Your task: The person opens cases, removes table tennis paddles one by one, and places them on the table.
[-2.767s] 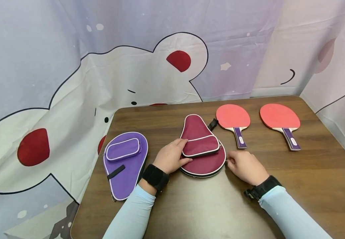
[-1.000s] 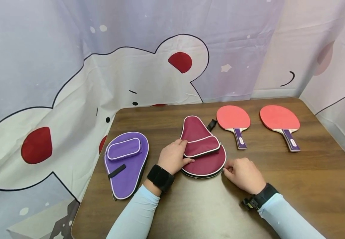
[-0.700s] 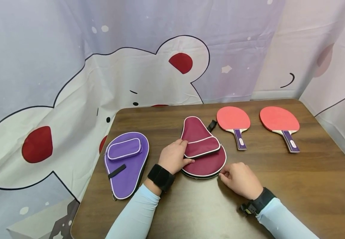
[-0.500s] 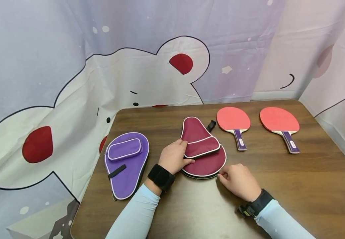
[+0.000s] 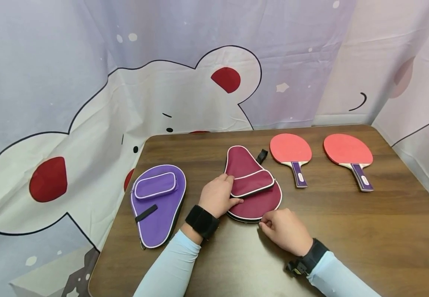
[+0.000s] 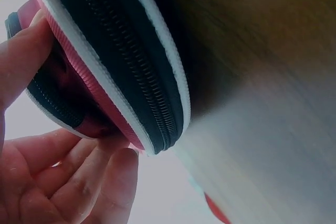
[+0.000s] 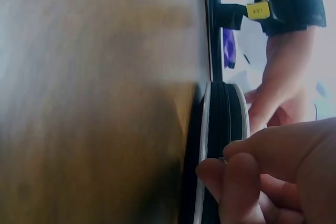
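A maroon table tennis bat case [image 5: 255, 206] with white piping and a front pocket lies on the table. My left hand [image 5: 216, 196] holds it at its left side, thumb on the front face; the left wrist view shows the thumb and fingers around the case beside its zipper [image 6: 136, 61]. At the rounded lower edge, my right hand [image 5: 286, 231] pinches the zipper pull. Only a sliver of that pull [image 7: 222, 159] shows between thumb and finger in the right wrist view. The zip teeth under the right fingers are hidden.
A purple bat case [image 5: 166, 222] lies at the left of the table [image 5: 329, 231]. Two red bats, one nearer the maroon case [image 5: 290, 147] and one farther right [image 5: 348, 148], lie at the back right. A printed curtain [image 5: 155, 90] hangs behind.
My right hand has moved from the case's right side round to its lower edge, leftward and nearer to me. The left hand keeps its hold, and the case lies nearly where it was.
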The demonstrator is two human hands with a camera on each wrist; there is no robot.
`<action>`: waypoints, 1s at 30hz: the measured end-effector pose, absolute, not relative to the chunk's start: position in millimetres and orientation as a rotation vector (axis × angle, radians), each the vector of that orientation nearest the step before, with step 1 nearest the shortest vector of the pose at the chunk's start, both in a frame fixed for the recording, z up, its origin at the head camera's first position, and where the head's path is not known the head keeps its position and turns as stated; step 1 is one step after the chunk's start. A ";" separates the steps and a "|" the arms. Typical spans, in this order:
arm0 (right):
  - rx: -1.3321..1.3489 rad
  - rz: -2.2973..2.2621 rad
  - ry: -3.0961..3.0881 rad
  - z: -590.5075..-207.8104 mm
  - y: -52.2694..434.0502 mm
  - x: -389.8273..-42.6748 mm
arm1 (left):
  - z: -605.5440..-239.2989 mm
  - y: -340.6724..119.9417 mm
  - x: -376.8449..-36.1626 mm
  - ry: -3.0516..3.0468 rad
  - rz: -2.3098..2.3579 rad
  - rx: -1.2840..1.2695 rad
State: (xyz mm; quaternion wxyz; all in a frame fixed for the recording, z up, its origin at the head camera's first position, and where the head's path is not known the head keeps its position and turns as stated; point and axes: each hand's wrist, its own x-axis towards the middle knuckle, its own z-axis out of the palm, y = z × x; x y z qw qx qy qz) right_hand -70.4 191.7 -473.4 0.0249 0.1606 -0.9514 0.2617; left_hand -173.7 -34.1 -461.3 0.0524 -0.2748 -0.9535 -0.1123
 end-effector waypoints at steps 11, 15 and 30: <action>0.542 0.841 -2.921 -477.3 189.8 -71.7 | -462.9 -32.5 -166.4 -2.858 -0.302 -0.826; 0.554 0.845 -2.914 -478.7 196.8 -74.1 | -461.8 -34.6 -163.1 -2.861 -0.283 -0.812; 0.316 0.808 -3.033 -473.2 245.3 -95.1 | -457.0 -45.6 -141.4 -2.894 -0.324 -0.919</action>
